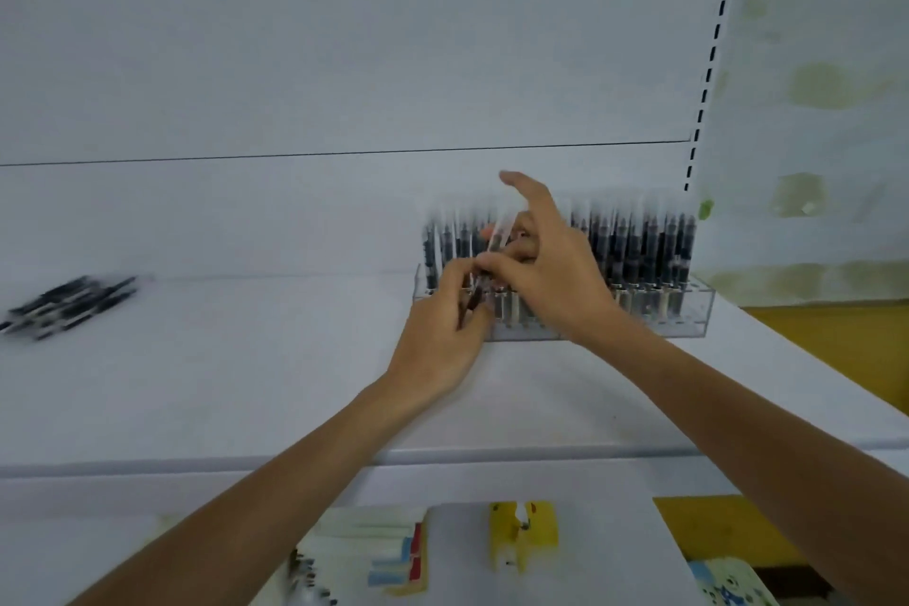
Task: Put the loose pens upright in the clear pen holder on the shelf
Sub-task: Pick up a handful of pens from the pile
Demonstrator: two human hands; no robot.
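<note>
Clear plastic pen holder [688,312] stands on the white shelf [246,359], packed with upright black pens [639,246]. At its left end I see my left hand [442,335] curled round a tilted pen [497,239] and my right hand [551,276] pinching it, forefinger raised. Loose pens [69,305] lie far left of the holder.

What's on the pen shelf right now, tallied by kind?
clear pen holder: 1 (pens inside too blurred to count)
pile of loose pens: 1
pen held by both hands: 1
hands: 2, left hand and right hand
Total: 5
</note>
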